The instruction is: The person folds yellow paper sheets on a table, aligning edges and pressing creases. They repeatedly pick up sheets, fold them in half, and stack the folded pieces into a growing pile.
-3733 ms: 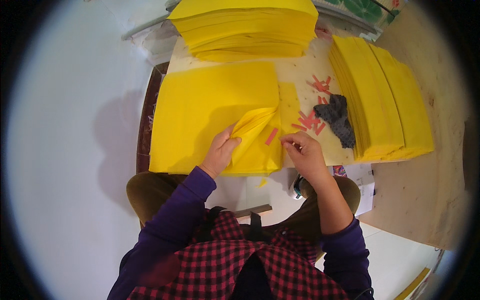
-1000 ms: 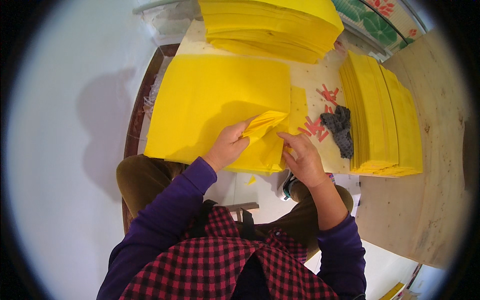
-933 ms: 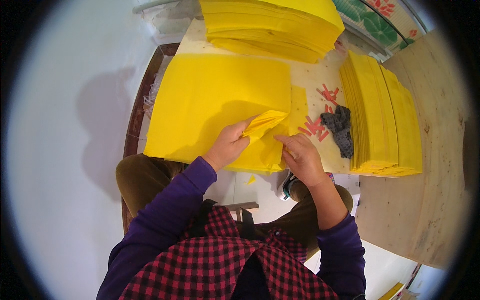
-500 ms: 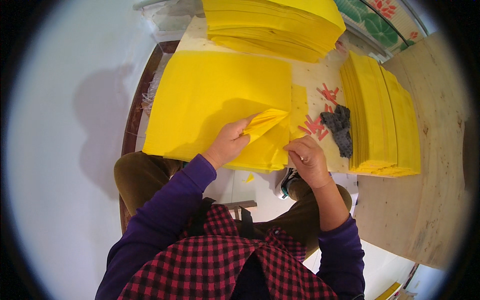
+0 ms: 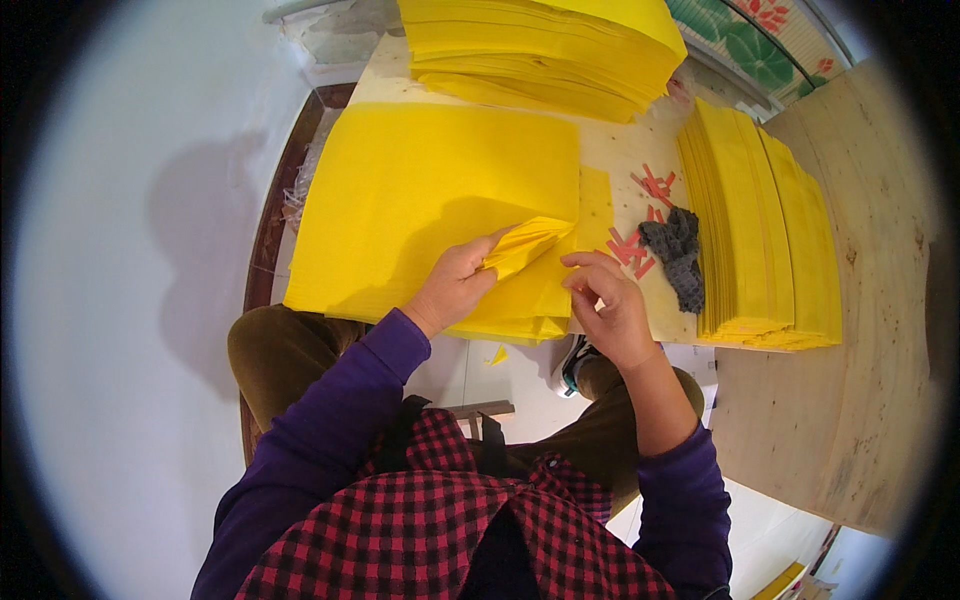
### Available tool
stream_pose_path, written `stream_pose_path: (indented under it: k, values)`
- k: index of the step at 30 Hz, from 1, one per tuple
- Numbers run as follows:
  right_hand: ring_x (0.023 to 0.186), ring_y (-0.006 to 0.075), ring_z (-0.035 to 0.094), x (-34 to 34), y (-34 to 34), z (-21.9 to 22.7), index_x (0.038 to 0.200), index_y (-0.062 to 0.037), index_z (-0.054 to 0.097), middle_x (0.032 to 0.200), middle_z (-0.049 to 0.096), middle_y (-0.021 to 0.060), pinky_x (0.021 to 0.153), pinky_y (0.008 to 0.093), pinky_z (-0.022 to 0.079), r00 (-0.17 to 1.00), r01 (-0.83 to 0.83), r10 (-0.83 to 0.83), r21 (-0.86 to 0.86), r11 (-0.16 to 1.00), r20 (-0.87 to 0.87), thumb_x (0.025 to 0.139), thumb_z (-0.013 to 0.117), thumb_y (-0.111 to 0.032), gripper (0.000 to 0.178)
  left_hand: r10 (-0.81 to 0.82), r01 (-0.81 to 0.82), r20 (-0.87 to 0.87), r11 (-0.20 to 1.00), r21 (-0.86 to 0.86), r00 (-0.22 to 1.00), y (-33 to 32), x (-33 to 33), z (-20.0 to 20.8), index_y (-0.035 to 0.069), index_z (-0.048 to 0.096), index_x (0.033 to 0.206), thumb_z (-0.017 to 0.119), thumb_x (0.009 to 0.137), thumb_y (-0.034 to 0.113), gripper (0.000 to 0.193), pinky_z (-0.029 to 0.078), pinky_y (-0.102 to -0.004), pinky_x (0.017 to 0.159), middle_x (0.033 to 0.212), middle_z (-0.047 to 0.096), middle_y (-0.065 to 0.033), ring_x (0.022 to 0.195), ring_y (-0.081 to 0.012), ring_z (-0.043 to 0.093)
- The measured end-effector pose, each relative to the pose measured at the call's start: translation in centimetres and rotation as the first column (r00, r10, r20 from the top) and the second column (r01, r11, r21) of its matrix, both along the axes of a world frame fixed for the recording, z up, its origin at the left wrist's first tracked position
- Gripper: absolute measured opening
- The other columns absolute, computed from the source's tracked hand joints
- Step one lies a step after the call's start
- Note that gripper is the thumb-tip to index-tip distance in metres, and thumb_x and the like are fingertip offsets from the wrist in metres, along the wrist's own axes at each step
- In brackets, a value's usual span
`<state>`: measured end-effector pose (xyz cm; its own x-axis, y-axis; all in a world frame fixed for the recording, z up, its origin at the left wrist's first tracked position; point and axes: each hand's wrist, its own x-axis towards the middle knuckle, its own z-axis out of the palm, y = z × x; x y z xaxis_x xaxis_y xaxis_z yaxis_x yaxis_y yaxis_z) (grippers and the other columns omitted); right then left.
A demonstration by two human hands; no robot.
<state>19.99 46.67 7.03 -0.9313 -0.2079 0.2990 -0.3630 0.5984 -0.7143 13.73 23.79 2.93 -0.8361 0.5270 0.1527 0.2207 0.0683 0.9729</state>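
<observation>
A pile of yellow cloth-like sheets [image 5: 400,190] lies on the wooden table before me. My left hand [image 5: 458,285] is closed on the gathered, folded-back edge of the upper yellow sheets [image 5: 525,245], near the pile's right front corner. Just right of that fold is my right hand [image 5: 610,305], its fingers bent but apart, the tips beside the pile's right edge. Nothing shows between them. Beyond this hand lie several short red strips [image 5: 630,250], next to a crumpled dark grey cloth [image 5: 675,255].
A tall yellow stack [image 5: 540,60] stands at the back of the table. More folded yellow stacks [image 5: 760,235] stand at the right. Another group of red strips [image 5: 655,183] lies farther back. A wooden board [image 5: 840,400] is at the far right. My knees are under the table's front edge.
My right hand has risen slightly and its fingers have spread from a pinch beside the pile's edge. The left hand keeps its hold on the folded sheets, almost unmoved.
</observation>
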Motion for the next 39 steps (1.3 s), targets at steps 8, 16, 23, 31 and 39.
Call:
stream_pose_path:
  k: [8, 16, 23, 31, 39]
  values:
    - [0.088, 0.0122, 0.065, -2.2, -1.3, -0.2, 0.097, -0.0015, 0.06, 0.095, 0.066, 0.0047, 0.077, 0.0247, 0.052, 0.968, 0.031, 0.024, -0.214, 0.976, 0.251, 0.085, 0.054, 0.011, 0.018, -0.014, 0.015, -0.054, 1.0, 0.025, 0.998, 0.0, 0.0, -0.1, -0.001, 0.048, 0.135, 0.044, 0.084, 0.002, 0.051, 0.045, -0.0306, 0.095, 0.119, 0.063, -0.0177, 0.109, -0.0236, 0.061]
    - [0.089, 0.0215, 0.065, -2.5, -2.0, 0.7, 0.097, -0.0009, 0.061, 0.092, 0.065, 0.0117, 0.079, 0.0302, 0.051, 0.989, -0.004, 0.029, -0.169, 0.986, 0.143, 0.079, 0.057, 0.009, 0.021, -0.047, 0.041, 0.152, 0.998, 0.043, 0.987, -0.3, -0.1, 0.3, 0.0, 0.047, 0.137, 0.049, 0.085, -0.001, 0.052, 0.044, -0.0281, 0.095, 0.123, 0.062, -0.0126, 0.109, -0.0188, 0.06]
    - [0.086, 0.0159, 0.062, -2.3, -1.7, 0.9, 0.101, -0.0011, 0.065, 0.09, 0.065, 0.0077, 0.078, 0.0271, 0.049, 0.988, -0.03, 0.052, -0.151, 0.988, 0.147, 0.085, 0.053, 0.004, 0.02, -0.138, 0.104, 0.182, 0.977, 0.185, 0.974, 0.0, -0.1, -0.4, -0.001, 0.037, 0.144, 0.052, 0.08, -0.01, 0.067, 0.036, -0.0272, 0.106, 0.136, 0.05, -0.0083, 0.125, -0.0147, 0.048]
    - [0.069, 0.0229, 0.065, -2.6, -2.1, 0.5, 0.106, -0.0013, 0.065, 0.079, 0.067, 0.0152, 0.066, 0.0321, 0.051, 0.96, 0.061, -0.031, -0.096, 0.994, 0.28, 0.088, 0.06, -0.01, 0.021, -0.085, 0.071, 0.154, 0.993, 0.092, 0.984, 0.1, 0.3, -0.2, 0.003, 0.04, 0.143, 0.055, 0.079, -0.005, 0.066, 0.045, -0.0275, 0.096, 0.124, 0.058, -0.0103, 0.112, -0.0162, 0.058]
    - [0.067, 0.0209, 0.066, -2.7, -2.2, 0.1, 0.11, -0.0057, 0.062, 0.077, 0.068, 0.0119, 0.064, 0.0313, 0.052, 0.949, 0.148, -0.094, -0.161, 0.976, 0.3, 0.086, 0.066, -0.008, 0.024, -0.1, 0.103, 0.161, 0.995, -0.012, 0.982, 0.1, 0.2, 0.1, 0.0, 0.038, 0.144, 0.053, 0.082, -0.008, 0.064, 0.039, -0.0272, 0.102, 0.13, 0.054, -0.0082, 0.12, -0.0147, 0.052]
